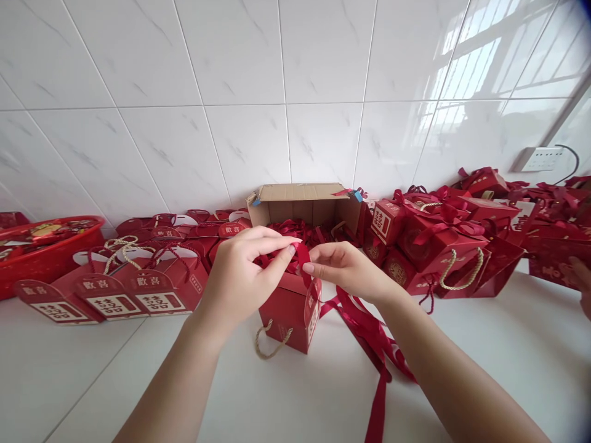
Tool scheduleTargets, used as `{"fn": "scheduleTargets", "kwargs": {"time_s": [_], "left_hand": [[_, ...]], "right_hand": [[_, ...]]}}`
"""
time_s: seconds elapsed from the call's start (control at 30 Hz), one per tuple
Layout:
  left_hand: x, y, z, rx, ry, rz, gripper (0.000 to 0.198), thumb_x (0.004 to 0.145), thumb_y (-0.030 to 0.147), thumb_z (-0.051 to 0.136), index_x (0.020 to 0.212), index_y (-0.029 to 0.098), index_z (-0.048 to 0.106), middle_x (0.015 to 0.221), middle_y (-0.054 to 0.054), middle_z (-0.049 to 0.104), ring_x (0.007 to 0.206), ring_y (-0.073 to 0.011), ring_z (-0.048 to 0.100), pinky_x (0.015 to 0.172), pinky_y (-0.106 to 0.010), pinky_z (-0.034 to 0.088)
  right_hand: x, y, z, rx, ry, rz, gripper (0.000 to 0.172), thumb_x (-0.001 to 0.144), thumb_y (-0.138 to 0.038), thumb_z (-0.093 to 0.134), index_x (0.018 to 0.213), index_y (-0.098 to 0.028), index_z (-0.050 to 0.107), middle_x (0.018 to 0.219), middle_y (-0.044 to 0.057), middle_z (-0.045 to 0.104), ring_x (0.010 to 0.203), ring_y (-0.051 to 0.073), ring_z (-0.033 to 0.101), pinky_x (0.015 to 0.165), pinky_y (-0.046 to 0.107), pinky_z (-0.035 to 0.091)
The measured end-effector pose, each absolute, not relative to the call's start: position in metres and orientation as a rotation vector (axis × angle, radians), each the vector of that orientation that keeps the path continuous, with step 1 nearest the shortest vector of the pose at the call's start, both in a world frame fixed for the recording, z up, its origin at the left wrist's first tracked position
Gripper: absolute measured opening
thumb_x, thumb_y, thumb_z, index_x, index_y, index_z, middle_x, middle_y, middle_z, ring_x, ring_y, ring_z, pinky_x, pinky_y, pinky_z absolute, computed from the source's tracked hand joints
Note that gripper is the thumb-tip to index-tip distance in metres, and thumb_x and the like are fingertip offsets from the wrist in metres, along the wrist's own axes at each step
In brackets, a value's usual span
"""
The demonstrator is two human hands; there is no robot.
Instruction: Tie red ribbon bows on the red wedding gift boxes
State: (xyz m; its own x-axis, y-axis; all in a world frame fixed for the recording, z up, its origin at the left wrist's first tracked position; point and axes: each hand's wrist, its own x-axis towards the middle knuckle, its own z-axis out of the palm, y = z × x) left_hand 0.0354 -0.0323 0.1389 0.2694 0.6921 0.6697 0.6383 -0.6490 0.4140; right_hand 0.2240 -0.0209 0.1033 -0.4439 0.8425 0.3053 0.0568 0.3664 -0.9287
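A small red gift box (286, 311) stands upright on the white table, with a beige rope handle (272, 354) hanging on its near side. Above the box top, my left hand (249, 271) pinches a red ribbon (302, 258) between thumb and forefinger. My right hand (348, 269) is closed on the same ribbon from the right, thumb against fingers. The hands partly hide the top of the box. Long loose red ribbons (364, 323) lie on the table right of the box, and one strip runs toward the near edge.
An open cardboard box (302, 192) holding red items stands behind. Red boxes (159, 292) and a red basin (28, 271) are at left. Piled red boxes (425, 246) fill the right. Another person's hand (579, 277) shows at the right edge.
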Motion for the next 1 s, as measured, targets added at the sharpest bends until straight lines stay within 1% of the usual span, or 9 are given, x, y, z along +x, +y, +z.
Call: {"fn": "scheduleTargets", "kwargs": {"time_s": [0.1, 0.17, 0.27, 0.33, 0.4, 0.5, 0.7, 0.87, 1.0], "left_hand": [[0.027, -0.031, 0.138, 2.409, 1.445, 1.147, 0.028, 0.083, 0.042, 0.056, 0.101, 0.028, 0.071, 0.106, -0.001, 0.068, 0.093, -0.0188, 0.063, 0.074, -0.025, 0.049], [0.017, -0.025, 0.135, 2.364, 1.585, 0.821, 0.035, 0.079, 0.049, 0.057, 0.106, 0.029, 0.067, 0.102, -0.002, 0.069, 0.087, -0.0212, 0.064, 0.066, -0.026, 0.048], [0.005, -0.012, 0.131, 2.278, 1.618, 0.281, 0.032, 0.075, 0.05, 0.057, 0.095, 0.027, 0.069, 0.083, -0.002, 0.07, 0.07, -0.0213, 0.063, 0.05, -0.025, 0.039], [-0.001, -0.004, 0.13, 2.24, 1.558, 0.133, 0.025, 0.076, 0.044, 0.054, 0.087, 0.026, 0.069, 0.077, -0.001, 0.069, 0.068, -0.021, 0.063, 0.049, -0.024, 0.036], [-0.002, 0.001, 0.131, 2.2, 1.491, 0.138, 0.022, 0.077, 0.037, 0.053, 0.087, 0.026, 0.068, 0.08, 0.0, 0.07, 0.074, -0.0207, 0.063, 0.053, -0.024, 0.038], [-0.001, 0.003, 0.133, 2.152, 1.396, 0.176, 0.025, 0.076, 0.035, 0.053, 0.096, 0.026, 0.066, 0.086, 0.0, 0.071, 0.079, -0.0201, 0.063, 0.06, -0.024, 0.041], [0.006, 0.001, 0.131, 2.169, 1.388, 0.112, 0.041, 0.076, 0.044, 0.055, 0.11, 0.023, 0.061, 0.069, 0.002, 0.065, 0.055, -0.0135, 0.048, 0.046, -0.022, 0.031], [0.007, 0.0, 0.131, 2.154, 1.372, 0.088, 0.036, 0.076, 0.045, 0.055, 0.102, 0.023, 0.064, 0.062, 0.004, 0.061, 0.047, -0.0102, 0.036, 0.042, -0.022, 0.023], [0.006, -0.001, 0.13, 2.153, 1.371, 0.117, 0.041, 0.074, 0.046, 0.055, 0.108, 0.024, 0.063, 0.063, 0.004, 0.063, 0.046, -0.0111, 0.039, 0.042, -0.023, 0.024]], "right_hand": [[0.225, -0.032, 0.112, -0.691, -1.576, 1.118, 0.019, 0.082, -0.036, 0.064, 0.078, -0.018, 0.063, 0.069, 0.0, 0.061, 0.063, 0.011, 0.054, 0.062, 0.025, 0.043], [0.233, -0.043, 0.121, -0.646, -1.461, 0.999, 0.014, 0.083, -0.033, 0.064, 0.079, -0.02, 0.063, 0.065, -0.002, 0.06, 0.061, 0.01, 0.054, 0.061, 0.025, 0.043], [0.246, -0.058, 0.133, -0.609, -1.387, 0.873, 0.011, 0.085, -0.032, 0.063, 0.079, -0.022, 0.063, 0.056, -0.004, 0.051, 0.052, 0.009, 0.046, 0.053, 0.024, 0.037], [0.248, -0.061, 0.134, -0.643, -1.39, 0.863, 0.015, 0.086, -0.034, 0.061, 0.078, -0.021, 0.062, 0.05, -0.006, 0.042, 0.047, 0.008, 0.036, 0.049, 0.024, 0.032], [0.242, -0.056, 0.13, -0.737, -1.443, 0.897, 0.025, 0.088, -0.039, 0.057, 0.073, -0.019, 0.06, 0.051, -0.005, 0.041, 0.048, 0.008, 0.035, 0.049, 0.024, 0.03], [0.225, -0.041, 0.114, -0.936, -1.597, 0.931, 0.034, 0.089, -0.044, 0.051, 0.069, -0.017, 0.057, 0.064, -0.001, 0.051, 0.057, 0.01, 0.044, 0.054, 0.024, 0.034], [0.204, -0.025, 0.091, -1.217, -1.849, 0.953, 0.034, 0.087, -0.041, 0.049, 0.066, -0.016, 0.06, 0.109, 0.005, 0.06, 0.09, 0.017, 0.057, 0.074, 0.027, 0.04], [0.204, -0.027, 0.09, -1.294, -1.933, 0.97, 0.036, 0.087, -0.037, 0.046, 0.06, -0.016, 0.057, 0.1, 0.003, 0.064, 0.075, 0.014, 0.057, 0.064, 0.026, 0.038], [0.202, -0.024, 0.088, -1.292, -1.943, 0.953, 0.035, 0.086, -0.035, 0.046, 0.059, -0.016, 0.058, 0.097, 0.004, 0.065, 0.077, 0.015, 0.057, 0.065, 0.025, 0.039]]}}
